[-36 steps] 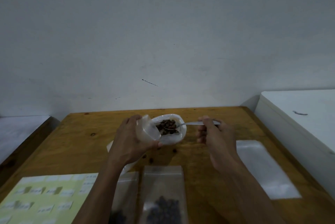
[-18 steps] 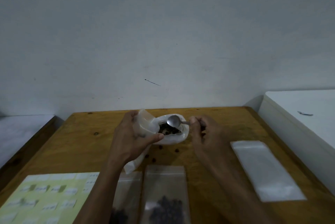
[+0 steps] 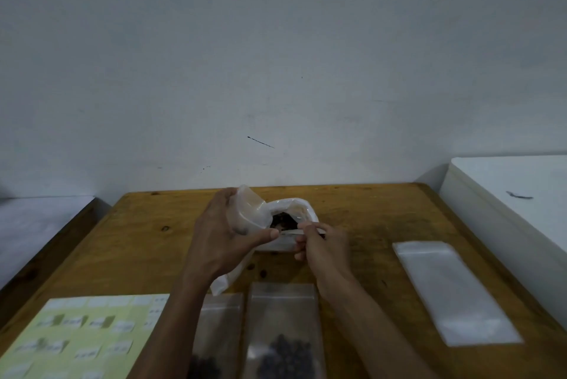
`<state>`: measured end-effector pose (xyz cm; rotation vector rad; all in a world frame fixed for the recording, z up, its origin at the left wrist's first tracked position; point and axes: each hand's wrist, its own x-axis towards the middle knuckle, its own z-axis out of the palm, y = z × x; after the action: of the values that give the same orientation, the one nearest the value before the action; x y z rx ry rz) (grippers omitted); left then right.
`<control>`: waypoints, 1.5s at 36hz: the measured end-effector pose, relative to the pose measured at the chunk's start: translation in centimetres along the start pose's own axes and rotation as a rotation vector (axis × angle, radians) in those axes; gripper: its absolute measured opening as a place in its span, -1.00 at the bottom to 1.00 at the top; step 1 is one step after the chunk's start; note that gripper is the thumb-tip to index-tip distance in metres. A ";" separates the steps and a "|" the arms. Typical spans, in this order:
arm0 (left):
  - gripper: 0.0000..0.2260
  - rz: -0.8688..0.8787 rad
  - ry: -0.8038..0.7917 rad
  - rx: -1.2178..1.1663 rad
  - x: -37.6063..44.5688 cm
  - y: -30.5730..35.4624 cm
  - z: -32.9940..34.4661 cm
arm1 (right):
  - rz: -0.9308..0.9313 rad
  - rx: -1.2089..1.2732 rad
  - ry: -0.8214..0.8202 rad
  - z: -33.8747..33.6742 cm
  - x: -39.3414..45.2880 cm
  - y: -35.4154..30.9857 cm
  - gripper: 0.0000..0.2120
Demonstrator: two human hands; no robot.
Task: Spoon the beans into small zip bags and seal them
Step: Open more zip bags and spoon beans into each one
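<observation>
- Your counter (image 3: 352, 203) carries the whole job, and I judge it roughly midway: filled bags lie near you, bulk beans remain at the far middle, and empty stock waits on your right.
- The stack of empty zip bags (image 3: 454, 289) lies flat on the right, well apart from your hands, its long axis running from the far side toward you and slanting a little rightward. These are left to fill.
- The sticker sheet (image 3: 76, 335) lies at the near left; its print is too blurred to read.
- Two filled bags sit at the near edge, side by side, long axes running away from you with beans pooled at the near ends: the middle one (image 3: 283, 332) and the one partly under your left forearm (image 3: 217, 335). Whether their seals are pressed I cannot tell.
- The bulk bag of beans (image 3: 294, 209) stands beyond them, its mouth gaping upward and toward you.
- Your left hand (image 3: 224, 237) holds a small zip bag (image 3: 250, 216); its grip is curled round it, mouth up beside the bulk bag, tail hanging down toward you.
- Your right hand (image 3: 325, 249) has its grip pinching the spoon (image 3: 291, 233), whose handle lies roughly level, left to right; the bowl is hidden.
- A few stray beans (image 3: 257, 269) lie loose on the counter.
</observation>
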<state>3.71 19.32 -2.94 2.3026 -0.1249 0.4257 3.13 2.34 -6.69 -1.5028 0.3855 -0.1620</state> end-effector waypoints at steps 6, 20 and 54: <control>-0.07 0.013 -0.025 0.029 0.1 -0.2 -0.2 | 0.084 0.169 0.015 -1.2 0.3 -1.0 -0.89; -0.03 -0.014 -0.042 0.074 0.3 -0.7 -0.4 | -0.117 0.255 -0.021 -5.3 -0.8 -5.2 -0.81; -0.04 0.024 0.107 -0.143 0.0 0.5 -0.3 | -0.338 -0.427 -0.042 -3.9 0.0 -2.1 -0.85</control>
<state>3.52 19.18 -2.43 2.1355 -0.1259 0.5342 2.01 -1.46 -4.74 -1.9851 0.1308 -0.3302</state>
